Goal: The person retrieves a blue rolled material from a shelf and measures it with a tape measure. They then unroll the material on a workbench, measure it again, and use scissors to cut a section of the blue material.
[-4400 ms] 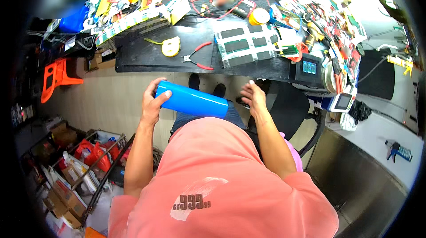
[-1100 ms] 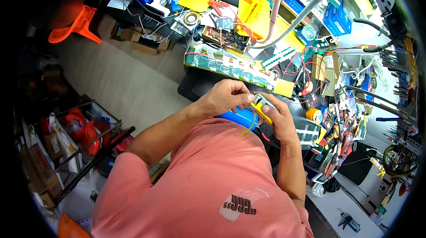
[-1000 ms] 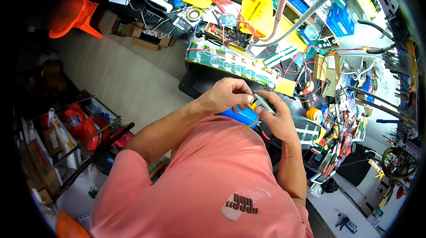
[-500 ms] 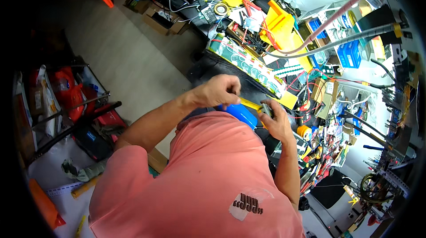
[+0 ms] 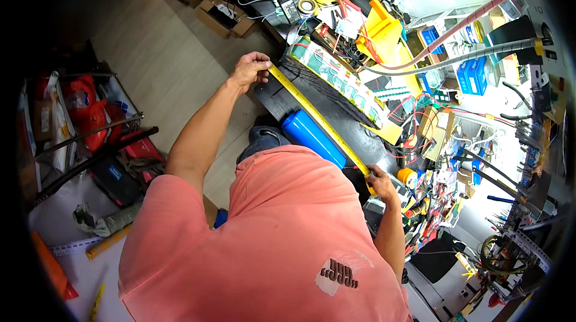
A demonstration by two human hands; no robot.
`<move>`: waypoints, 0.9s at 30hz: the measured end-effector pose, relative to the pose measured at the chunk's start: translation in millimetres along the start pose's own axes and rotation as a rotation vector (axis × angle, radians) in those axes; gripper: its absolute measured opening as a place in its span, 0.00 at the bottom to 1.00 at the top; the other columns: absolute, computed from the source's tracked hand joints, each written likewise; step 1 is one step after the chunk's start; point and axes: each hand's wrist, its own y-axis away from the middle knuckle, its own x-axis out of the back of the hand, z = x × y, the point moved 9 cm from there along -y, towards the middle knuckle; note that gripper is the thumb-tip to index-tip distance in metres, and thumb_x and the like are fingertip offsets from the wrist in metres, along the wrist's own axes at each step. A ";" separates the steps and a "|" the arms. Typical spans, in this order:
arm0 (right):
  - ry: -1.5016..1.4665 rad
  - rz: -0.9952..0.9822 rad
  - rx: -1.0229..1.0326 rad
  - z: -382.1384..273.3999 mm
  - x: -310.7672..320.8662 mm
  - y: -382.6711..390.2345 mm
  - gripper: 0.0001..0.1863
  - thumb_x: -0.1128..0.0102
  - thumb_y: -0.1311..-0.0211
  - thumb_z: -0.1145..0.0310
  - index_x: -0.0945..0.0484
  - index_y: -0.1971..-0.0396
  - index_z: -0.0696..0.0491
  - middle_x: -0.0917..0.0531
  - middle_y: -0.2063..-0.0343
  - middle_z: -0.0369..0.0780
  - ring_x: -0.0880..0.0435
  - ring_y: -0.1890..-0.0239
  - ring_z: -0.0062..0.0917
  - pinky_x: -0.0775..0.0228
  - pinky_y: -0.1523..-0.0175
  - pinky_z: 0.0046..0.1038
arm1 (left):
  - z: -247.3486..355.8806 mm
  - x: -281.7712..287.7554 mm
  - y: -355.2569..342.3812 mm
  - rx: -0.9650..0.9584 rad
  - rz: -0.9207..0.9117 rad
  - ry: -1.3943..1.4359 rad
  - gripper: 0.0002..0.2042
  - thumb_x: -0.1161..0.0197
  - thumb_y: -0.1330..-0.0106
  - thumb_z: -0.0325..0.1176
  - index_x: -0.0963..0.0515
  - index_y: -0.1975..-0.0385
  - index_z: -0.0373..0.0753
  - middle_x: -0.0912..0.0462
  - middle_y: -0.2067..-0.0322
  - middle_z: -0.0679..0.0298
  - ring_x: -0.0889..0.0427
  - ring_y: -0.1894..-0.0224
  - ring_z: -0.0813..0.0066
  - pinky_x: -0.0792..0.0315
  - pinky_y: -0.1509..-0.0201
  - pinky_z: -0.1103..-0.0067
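Note:
My left hand [image 5: 251, 71] pinches the free end of a yellow tape measure [image 5: 313, 111] beyond the bench's left edge. The blade runs straight and taut down to the right, above the black bench top. My right hand [image 5: 383, 183] is closed round the other end, where the case is mostly hidden by the fingers. Just under the blade, close to my body, lies a blue cylinder [image 5: 313, 140]. On the blade's far side, roughly parallel with it, is a long pack [image 5: 339, 76] with green and white sections in clear wrapping.
Tools, wires and yellow plastic parts [image 5: 384, 28] crowd the bench's far side. A pink hose [image 5: 465, 19] and a grey hose [image 5: 456, 59] arch over the right. Cardboard boxes [image 5: 222, 19] stand on the floor at upper left. Red bags [image 5: 90, 112] and a black bar fill the left.
My left hand has moved away up and left, my right hand slightly down and right. The tape measure is now pulled out long between them, and the blue cylinder shows more fully.

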 end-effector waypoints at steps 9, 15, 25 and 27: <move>0.268 0.222 0.089 -27.7 36.0 27.0 0.17 0.41 0.29 0.59 0.15 0.51 0.55 0.12 0.60 0.56 0.13 0.53 0.54 0.23 0.47 0.44 | 3.1 -25.4 -11.3 -0.057 0.001 -0.057 0.11 0.32 0.27 0.28 0.21 0.48 0.35 0.15 0.61 0.62 0.14 0.65 0.73 0.14 0.63 0.75; 0.468 0.397 0.120 -31.5 63.9 13.3 0.17 0.39 0.28 0.54 0.12 0.56 0.52 0.12 0.63 0.57 0.13 0.54 0.55 0.22 0.48 0.51 | -2.4 -30.2 -9.6 -0.136 0.034 -0.155 0.11 0.31 0.29 0.27 0.20 0.50 0.33 0.14 0.63 0.63 0.14 0.66 0.76 0.16 0.67 0.78; 0.422 0.417 0.134 -29.2 60.2 -30.3 0.16 0.38 0.27 0.54 0.13 0.58 0.52 0.12 0.62 0.55 0.12 0.55 0.53 0.22 0.48 0.50 | 5.3 -32.8 -4.3 -0.240 0.076 -0.320 0.12 0.32 0.27 0.29 0.20 0.47 0.34 0.15 0.63 0.63 0.15 0.66 0.77 0.17 0.66 0.80; 0.464 0.390 0.125 -40.5 61.0 -32.0 0.17 0.38 0.28 0.52 0.13 0.58 0.51 0.11 0.61 0.55 0.12 0.53 0.53 0.22 0.46 0.49 | 4.9 -31.7 -4.9 -0.238 0.064 -0.297 0.13 0.32 0.26 0.30 0.21 0.46 0.35 0.15 0.62 0.64 0.15 0.66 0.77 0.17 0.66 0.80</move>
